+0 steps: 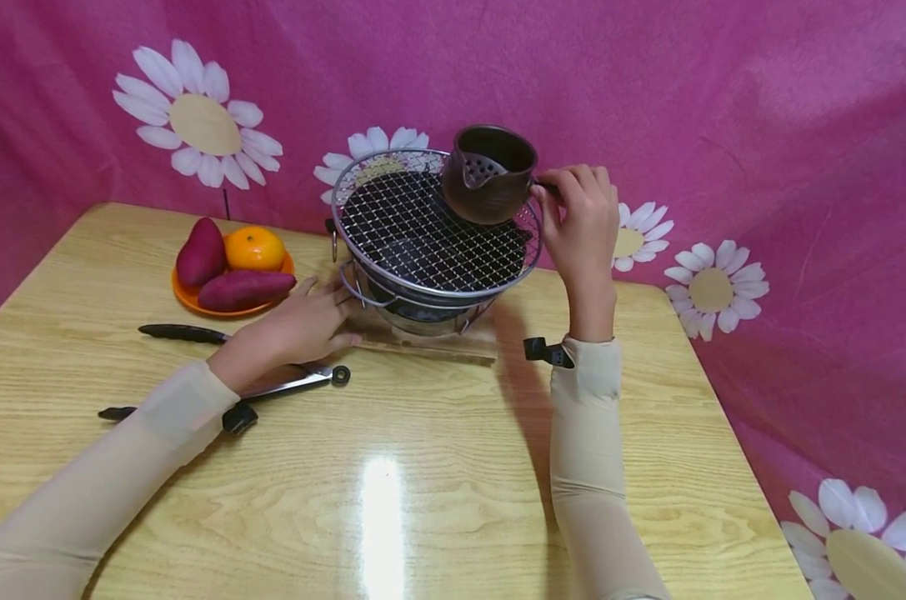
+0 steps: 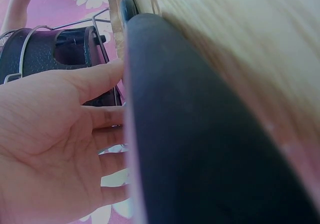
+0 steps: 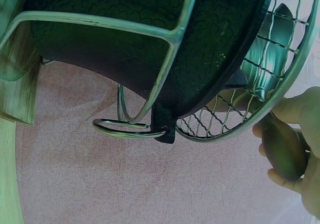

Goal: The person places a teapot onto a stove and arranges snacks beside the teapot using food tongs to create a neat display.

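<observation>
My right hand (image 1: 582,221) pinches the side handle (image 3: 282,146) of a dark brown clay teapot (image 1: 475,200) with no lid. The pot sits over the right back part of a round wire grate (image 1: 415,225), its spout with strainer holes facing front. In the right wrist view the pot shows as a shiny shape through the mesh. The grate tops a small dark charcoal stove (image 2: 30,54) in a wire stand. My left hand (image 1: 298,327) lies low at the stove's left, fingers straight, palm empty in the left wrist view.
The stove stands on a wooden board (image 1: 437,353). Metal tongs (image 1: 291,387) with black tips lie spread under my left wrist. Behind them, an orange plate (image 1: 231,314) carries two purple sweet potatoes (image 1: 246,291) and an orange fruit (image 1: 254,248). A pink flowered cloth (image 1: 610,83) hangs behind.
</observation>
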Motion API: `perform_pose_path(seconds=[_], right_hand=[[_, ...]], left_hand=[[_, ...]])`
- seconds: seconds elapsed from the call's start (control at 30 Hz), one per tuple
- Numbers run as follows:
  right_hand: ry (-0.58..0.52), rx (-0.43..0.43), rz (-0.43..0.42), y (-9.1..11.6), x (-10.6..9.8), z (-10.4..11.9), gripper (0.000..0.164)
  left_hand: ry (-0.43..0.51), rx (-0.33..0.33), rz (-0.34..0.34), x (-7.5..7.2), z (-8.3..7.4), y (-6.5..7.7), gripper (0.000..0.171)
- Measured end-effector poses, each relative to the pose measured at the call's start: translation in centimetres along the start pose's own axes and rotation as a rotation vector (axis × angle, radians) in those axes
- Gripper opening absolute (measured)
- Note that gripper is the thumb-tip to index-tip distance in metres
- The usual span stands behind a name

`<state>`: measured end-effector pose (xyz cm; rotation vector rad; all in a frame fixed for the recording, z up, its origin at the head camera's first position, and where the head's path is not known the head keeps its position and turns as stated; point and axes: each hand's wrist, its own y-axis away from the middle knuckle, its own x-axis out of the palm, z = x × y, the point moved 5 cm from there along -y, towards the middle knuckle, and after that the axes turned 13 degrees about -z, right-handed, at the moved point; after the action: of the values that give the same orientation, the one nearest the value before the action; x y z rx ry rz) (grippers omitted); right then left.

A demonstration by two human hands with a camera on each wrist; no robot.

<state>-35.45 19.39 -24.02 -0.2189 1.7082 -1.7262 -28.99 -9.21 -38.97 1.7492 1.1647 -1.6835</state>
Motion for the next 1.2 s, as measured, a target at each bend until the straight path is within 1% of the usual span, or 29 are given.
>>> perform_pose_path(seconds=[0.27, 0.57, 0.73, 0.97, 1.2], right_hand=[[-0.001, -0.008, 0.0, -0.08, 0.0, 0.18, 0.026], [-0.001, -0.002, 0.001, -0.22, -0.09, 0.32, 0.027], [0.0, 0.002, 0.009, -0.15, -0.16, 0.35, 0.028], [-0.008, -0.019, -0.001, -0.29, -0.32, 0.54, 0.027], [-0.011, -0.013, 0.004, -0.22, -0.33, 0.58, 0.028]], left_hand=[[0.011, -0.006, 0.003, -0.14, -0.07, 0.07, 0.061], [0.001, -0.007, 0.005, -0.18, -0.02, 0.0, 0.064], [0.002, -0.009, 0.014, -0.1, -0.05, 0.03, 0.062], [0.0, -0.015, 0.017, -0.04, 0.02, -0.06, 0.063], [-0.001, -0.022, 0.033, 0.04, 0.05, -0.06, 0.063]])
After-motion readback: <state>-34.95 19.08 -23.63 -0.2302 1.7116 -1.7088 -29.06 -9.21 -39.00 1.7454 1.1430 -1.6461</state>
